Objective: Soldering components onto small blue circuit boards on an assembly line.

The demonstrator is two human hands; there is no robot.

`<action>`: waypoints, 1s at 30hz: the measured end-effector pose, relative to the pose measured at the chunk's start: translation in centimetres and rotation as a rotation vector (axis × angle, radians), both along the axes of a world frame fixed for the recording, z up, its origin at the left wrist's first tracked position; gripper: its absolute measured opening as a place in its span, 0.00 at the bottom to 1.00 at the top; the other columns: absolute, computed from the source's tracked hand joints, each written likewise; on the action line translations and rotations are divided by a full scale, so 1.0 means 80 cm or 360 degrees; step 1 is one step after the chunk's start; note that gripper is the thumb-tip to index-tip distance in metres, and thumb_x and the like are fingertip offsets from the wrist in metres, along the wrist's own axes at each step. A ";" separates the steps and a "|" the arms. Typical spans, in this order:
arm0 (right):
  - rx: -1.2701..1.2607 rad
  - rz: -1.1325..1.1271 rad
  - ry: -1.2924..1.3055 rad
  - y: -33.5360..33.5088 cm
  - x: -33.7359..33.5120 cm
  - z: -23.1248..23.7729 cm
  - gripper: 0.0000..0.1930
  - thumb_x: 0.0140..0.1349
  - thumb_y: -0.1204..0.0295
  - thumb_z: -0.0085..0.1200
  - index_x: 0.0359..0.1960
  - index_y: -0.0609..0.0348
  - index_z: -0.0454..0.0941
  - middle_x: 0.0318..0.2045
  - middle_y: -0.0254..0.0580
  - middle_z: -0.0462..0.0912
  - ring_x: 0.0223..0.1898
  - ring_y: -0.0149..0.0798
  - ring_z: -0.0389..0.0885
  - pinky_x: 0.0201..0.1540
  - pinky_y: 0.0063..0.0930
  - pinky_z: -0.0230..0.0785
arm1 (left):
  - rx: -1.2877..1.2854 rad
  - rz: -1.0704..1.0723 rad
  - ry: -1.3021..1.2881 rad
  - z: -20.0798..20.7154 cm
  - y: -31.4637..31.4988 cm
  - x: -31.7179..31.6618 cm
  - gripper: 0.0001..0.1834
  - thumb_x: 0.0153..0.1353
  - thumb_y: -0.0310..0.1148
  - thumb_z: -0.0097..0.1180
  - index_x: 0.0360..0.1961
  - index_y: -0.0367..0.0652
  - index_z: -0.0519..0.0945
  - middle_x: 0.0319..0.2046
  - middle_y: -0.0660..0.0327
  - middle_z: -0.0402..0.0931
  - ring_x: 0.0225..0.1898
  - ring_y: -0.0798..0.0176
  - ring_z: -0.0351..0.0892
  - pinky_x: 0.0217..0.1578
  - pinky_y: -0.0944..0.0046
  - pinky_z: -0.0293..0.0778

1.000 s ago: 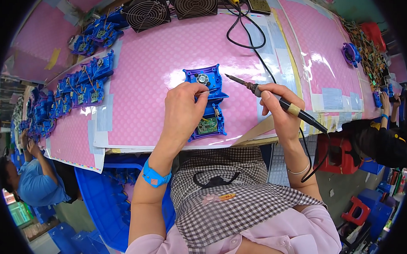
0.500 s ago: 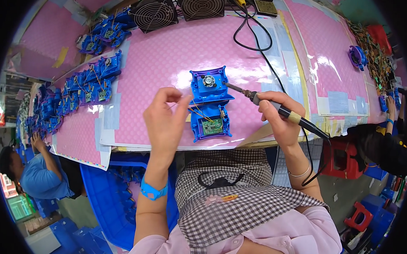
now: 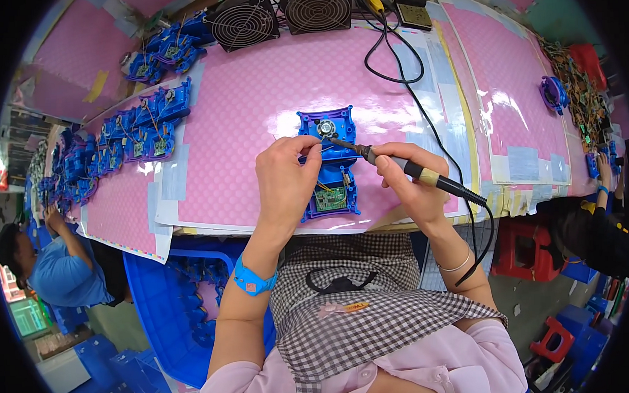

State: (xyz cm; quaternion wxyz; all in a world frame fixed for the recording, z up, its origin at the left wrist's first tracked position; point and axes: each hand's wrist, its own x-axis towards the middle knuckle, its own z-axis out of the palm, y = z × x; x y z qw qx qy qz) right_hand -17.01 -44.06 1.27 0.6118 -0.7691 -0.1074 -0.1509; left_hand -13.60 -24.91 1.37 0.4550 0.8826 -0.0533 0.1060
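A blue plastic housing in two halves lies open in front of me. Its far half [image 3: 342, 119] holds a round speaker [image 3: 327, 129]; in the near half [image 3: 353, 203] is a green circuit board [image 3: 330, 199] with thin wires. My left hand [image 3: 286, 175] is closed in a pinch over the left side of the housing, a thin wire [image 3: 326, 149] at its fingertips. In my right hand [image 3: 412, 186] is a soldering iron [image 3: 395, 163], held like a pen. Its tip points left, at the speaker's lower edge; whether they touch I cannot tell.
Two black fans [image 3: 242, 23] stand at the table's back edge, beside a soldering stand [image 3: 414, 15]. The iron's black cord [image 3: 433, 123] crosses the table's right side. Rows of blue housings [image 3: 135, 130] lie leftward. A blue bin [image 3: 148, 299] sits below; other people work at both sides.
My left hand has moved right to the housing, its fingers now pinched. The soldering iron has shifted left and nearer to me, its tip going from the far half's right side to the speaker.
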 end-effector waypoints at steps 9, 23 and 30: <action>-0.0054 0.0005 0.0019 -0.001 -0.002 0.003 0.08 0.58 0.78 0.57 0.39 0.67 0.81 0.25 0.41 0.82 0.23 0.25 0.78 0.23 0.15 0.70 | 0.0050 -0.0009 0.0021 -0.002 0.001 -0.001 0.06 0.52 0.26 0.61 0.32 0.37 0.85 0.30 0.56 0.83 0.28 0.66 0.79 0.26 0.67 0.72; 0.0333 -0.0281 0.0184 -0.025 -0.002 0.021 0.08 0.59 0.78 0.54 0.39 0.70 0.79 0.25 0.44 0.80 0.21 0.29 0.75 0.26 0.20 0.68 | 0.0081 -0.0028 -0.0073 -0.001 0.007 0.006 0.06 0.52 0.25 0.59 0.31 0.37 0.84 0.26 0.53 0.80 0.27 0.57 0.81 0.29 0.61 0.74; 0.0353 -0.0575 -0.0047 -0.081 -0.004 0.032 0.10 0.63 0.74 0.52 0.41 0.69 0.79 0.25 0.42 0.78 0.20 0.28 0.73 0.23 0.21 0.66 | 0.0171 -0.0128 -0.0131 -0.002 -0.009 0.011 0.07 0.51 0.27 0.60 0.31 0.36 0.83 0.28 0.51 0.81 0.30 0.51 0.81 0.33 0.60 0.74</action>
